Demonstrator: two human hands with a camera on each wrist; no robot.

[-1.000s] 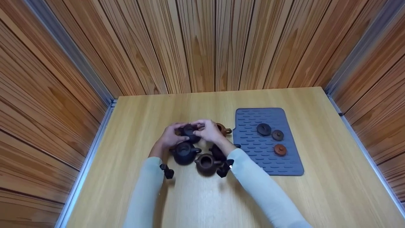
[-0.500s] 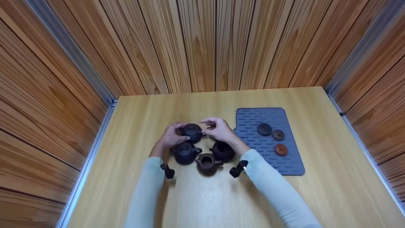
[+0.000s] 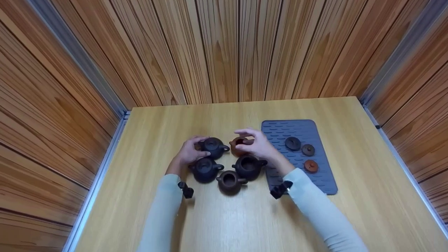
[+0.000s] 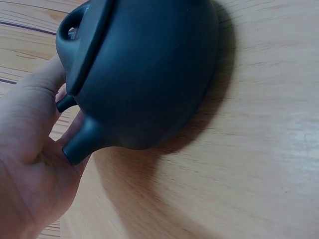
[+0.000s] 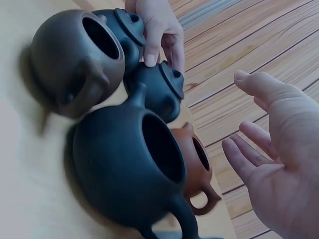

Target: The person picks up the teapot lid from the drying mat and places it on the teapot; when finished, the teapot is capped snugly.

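My left hand [image 3: 187,151] grips the spout side of a lidded black teapot [image 3: 214,148], its thumb in front and fingers behind. Just nearer me sits another lidded black teapot [image 3: 205,170], which fills much of the left wrist view [image 4: 149,74]. My right hand [image 3: 261,145] hovers by a lidless orange-brown teapot [image 3: 237,150], thumb and fingers spread. The right wrist view shows a gap between that hand [image 5: 279,149] and the orange-brown teapot [image 5: 192,157]. A lidless black teapot [image 3: 247,171] and a lidless brown teapot [image 3: 227,189] complete the cluster.
A dark grey ridged mat [image 3: 280,127] lies at the right of the wooden table [image 3: 157,129]. On it rest a black lid [image 3: 292,143], a brown lid [image 3: 308,150] and an orange-brown lid [image 3: 311,166]. Wood-panelled walls [image 3: 224,52] surround the table.
My right hand has let go of the black teapot's lid area and moved right to beside the orange-brown teapot. The left hand has stayed on its teapot, which now shows its lid fully.
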